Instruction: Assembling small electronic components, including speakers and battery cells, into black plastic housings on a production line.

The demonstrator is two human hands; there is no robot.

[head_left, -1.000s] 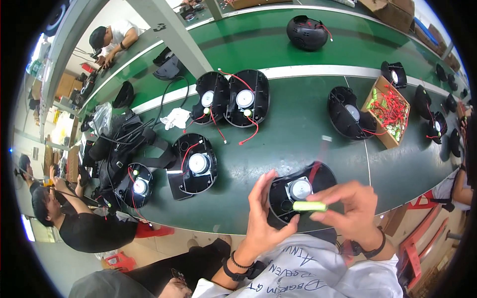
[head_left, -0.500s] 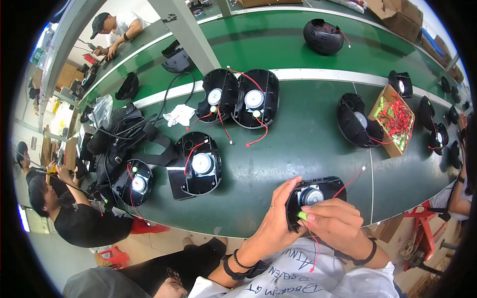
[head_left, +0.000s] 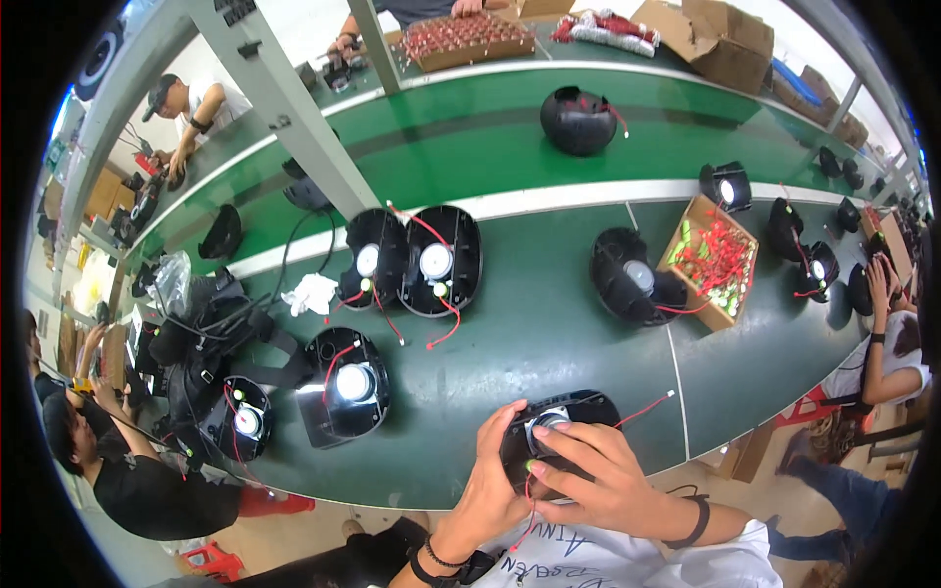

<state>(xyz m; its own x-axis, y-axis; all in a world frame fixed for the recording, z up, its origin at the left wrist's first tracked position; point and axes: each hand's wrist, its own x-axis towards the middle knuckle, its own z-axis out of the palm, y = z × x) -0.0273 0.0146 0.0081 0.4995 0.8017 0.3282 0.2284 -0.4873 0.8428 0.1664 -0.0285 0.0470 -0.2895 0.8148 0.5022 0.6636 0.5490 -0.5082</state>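
A black plastic speaker housing point(head_left: 586, 404) is held low over the table's near edge. My left hand point(head_left: 490, 482) closes round its left side, thumb along the rim. My right hand point(head_left: 593, 475) reaches over the housing from the right, its upper fingers lying on the round silver speaker point(head_left: 546, 421). A lower fingertip presses a small green part point(head_left: 530, 465) beside the speaker; the fingers mostly cover it. From that part a thin red wire point(head_left: 530, 510) hangs down over my shirt. A second red wire point(head_left: 642, 407) with a white plug sticks out right.
Similar housings with speakers point(head_left: 355, 384) lie on the green table point(head_left: 520, 343). A cardboard box point(head_left: 727, 316) holds red-wired green parts. Dark cables and straps point(head_left: 211, 333) are piled left, beside a grey post point(head_left: 294, 118). A round black shell point(head_left: 578, 122) sits farther back. Other people work around.
The view has shifted, so the table things appear farther left and lower. My right fingers have gone from pinching the green part above the housing to spreading over the speaker and pressing that part.
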